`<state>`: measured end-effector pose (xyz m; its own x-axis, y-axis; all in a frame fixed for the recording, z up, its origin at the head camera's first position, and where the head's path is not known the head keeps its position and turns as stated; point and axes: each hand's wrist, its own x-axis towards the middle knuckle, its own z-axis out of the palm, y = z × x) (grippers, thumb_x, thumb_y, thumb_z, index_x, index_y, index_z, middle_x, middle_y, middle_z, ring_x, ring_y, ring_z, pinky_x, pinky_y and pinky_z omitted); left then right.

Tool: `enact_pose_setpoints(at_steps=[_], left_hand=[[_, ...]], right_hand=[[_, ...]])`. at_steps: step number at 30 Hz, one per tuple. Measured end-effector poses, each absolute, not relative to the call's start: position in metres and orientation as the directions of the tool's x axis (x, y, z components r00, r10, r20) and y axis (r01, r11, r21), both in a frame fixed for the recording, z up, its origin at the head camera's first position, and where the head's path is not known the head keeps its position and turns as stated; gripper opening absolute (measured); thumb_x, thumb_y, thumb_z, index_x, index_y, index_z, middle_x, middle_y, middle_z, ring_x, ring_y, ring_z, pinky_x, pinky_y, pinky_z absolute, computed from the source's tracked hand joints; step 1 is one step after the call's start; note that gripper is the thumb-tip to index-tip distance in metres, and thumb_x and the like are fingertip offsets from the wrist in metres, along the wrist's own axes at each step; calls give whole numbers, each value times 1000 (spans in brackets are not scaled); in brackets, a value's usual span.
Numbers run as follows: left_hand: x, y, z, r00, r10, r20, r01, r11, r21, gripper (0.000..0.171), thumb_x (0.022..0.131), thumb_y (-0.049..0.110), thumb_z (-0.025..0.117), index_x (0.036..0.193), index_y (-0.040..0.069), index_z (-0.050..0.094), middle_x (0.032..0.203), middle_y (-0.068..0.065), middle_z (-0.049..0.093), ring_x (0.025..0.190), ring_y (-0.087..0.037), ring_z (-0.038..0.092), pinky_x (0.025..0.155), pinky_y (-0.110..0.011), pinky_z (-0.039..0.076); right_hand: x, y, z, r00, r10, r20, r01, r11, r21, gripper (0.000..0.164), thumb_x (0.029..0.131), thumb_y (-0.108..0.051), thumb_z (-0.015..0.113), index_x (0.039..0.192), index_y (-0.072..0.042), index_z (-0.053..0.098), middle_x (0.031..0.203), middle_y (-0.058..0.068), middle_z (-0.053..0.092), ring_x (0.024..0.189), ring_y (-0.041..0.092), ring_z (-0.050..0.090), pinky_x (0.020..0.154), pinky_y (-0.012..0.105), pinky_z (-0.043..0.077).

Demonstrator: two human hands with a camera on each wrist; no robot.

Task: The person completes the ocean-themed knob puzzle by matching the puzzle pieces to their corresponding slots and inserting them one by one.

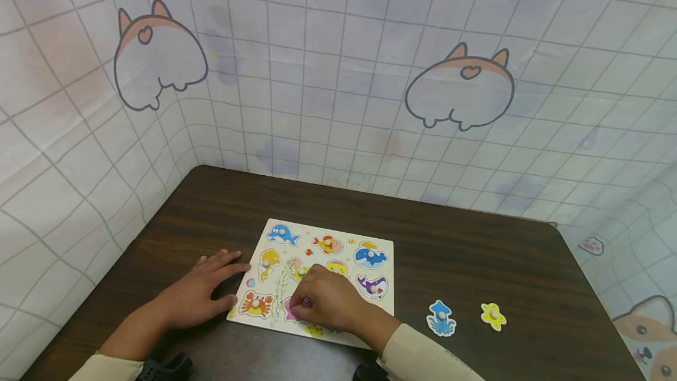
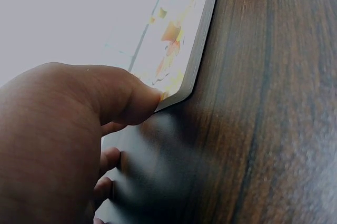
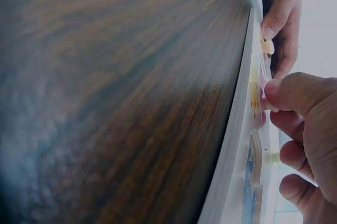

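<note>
A white peg puzzle board (image 1: 333, 236) with sea-animal pieces lies on the table. My right hand (image 1: 333, 301) is over its lower part, with thumb and index finger pinching the small knob of a pink piece (image 1: 288, 309). Most of that piece is hidden under the hand; the right wrist view shows pink right at the fingertips. At the board's left side rests my left hand (image 1: 195, 293), fingers spread. Its thumb (image 2: 131, 97) touches the near left corner, beside the orange crab piece (image 1: 256, 304), and its index fingertip meets the left edge.
To the right of the board, a blue octopus-like piece (image 1: 441, 318) and a yellow starfish piece (image 1: 493, 316) lie on the dark wooden table (image 1: 476, 251). A white grid-patterned cloth (image 1: 338, 75) with cartoon corgis hangs behind and at the sides.
</note>
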<state>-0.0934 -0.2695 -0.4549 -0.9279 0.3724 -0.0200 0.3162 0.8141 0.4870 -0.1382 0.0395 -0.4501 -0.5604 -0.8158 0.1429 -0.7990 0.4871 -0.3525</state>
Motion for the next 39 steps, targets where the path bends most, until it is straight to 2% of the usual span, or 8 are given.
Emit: enact_pose_setpoints(at_steps=[10, 17, 24, 28, 32, 39], left_hand=[[-93, -268, -455, -931, 365, -26, 309, 822, 479, 56, 96, 36, 70, 149, 23, 55, 161, -13, 38, 149, -45, 28, 114, -73, 17], [-93, -269, -455, -930, 366, -39, 303, 821, 483, 57, 96, 36, 70, 149, 22, 54, 161, -13, 37, 149, -45, 26, 115, -73, 15], [-94, -268, -454, -928, 371, -27, 314, 820, 479, 57, 96, 38, 70, 148, 23, 55, 161, -13, 38, 148, -47, 28, 113, -74, 17], [-93, -268, -453, -929, 368, -27, 311, 820, 481, 56, 96, 37, 71, 148, 23, 55, 161, -13, 38, 148, -47, 28, 113, -74, 17], [-93, -269, -453, -930, 366, -24, 310, 821, 479, 57, 96, 36, 71, 148, 22, 55, 161, -13, 38, 148, -47, 28, 113, -74, 17], [-93, -270, -454, -930, 366, -27, 308, 820, 482, 57, 96, 37, 70, 149, 22, 55, 161, -13, 38, 149, -47, 27, 114, -73, 16]], right_hand=[[-140, 49, -447, -569, -814, 118, -798, 511, -320, 7, 91, -31, 77, 97, -28, 81, 89, -23, 67, 95, 1, 54, 76, 16, 47], [-142, 68, -443, -611, -787, 89, -753, 543, -372, 10, 92, -32, 77, 100, -27, 80, 96, -21, 68, 99, 2, 55, 80, 20, 51], [-141, 87, -441, -639, -765, 84, -725, 562, -399, 12, 93, -29, 77, 104, -26, 80, 102, -20, 69, 104, 3, 57, 92, 27, 52], [-140, 96, -438, -649, -756, 81, -718, 574, -393, 12, 93, -30, 76, 104, -26, 80, 102, -20, 69, 104, 4, 57, 90, 28, 53], [-138, 103, -436, -665, -740, 98, -704, 578, -413, 13, 93, -29, 77, 104, -24, 80, 102, -19, 70, 101, 5, 56, 82, 26, 53], [-135, 120, -435, -695, -710, 115, -676, 591, -440, 20, 92, -28, 77, 111, -20, 79, 104, -16, 68, 103, 8, 56, 87, 30, 54]])
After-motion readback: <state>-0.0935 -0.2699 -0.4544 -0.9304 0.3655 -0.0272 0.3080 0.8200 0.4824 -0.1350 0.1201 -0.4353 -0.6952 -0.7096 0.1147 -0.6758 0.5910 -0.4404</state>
